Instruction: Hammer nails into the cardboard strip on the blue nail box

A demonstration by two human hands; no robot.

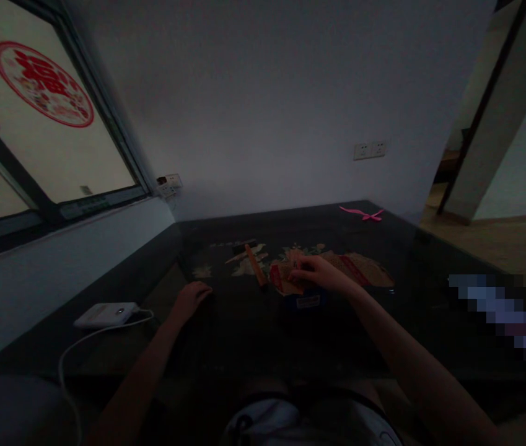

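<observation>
My left hand (192,296) rests on the dark tabletop with nothing in it, its fingers lying loosely on the surface. My right hand (317,272) is over a brown piece of cardboard (284,277) with a red band, its fingers closed in a pinch. What the fingertips hold is too dark and small to make out. Under the cardboard and hand is a dark blue box (306,301) with a pale label. A hammer with a wooden handle (256,267) and a dark head lies between my hands, and another brown sheet with a red band (365,269) lies to the right.
The dark table (239,341) has a floral print. A white power bank (105,314) with a white cable sits at the left, and a pink ribbon (362,214) at the far edge. A pixelated patch covers the right side. Window and wall border the table.
</observation>
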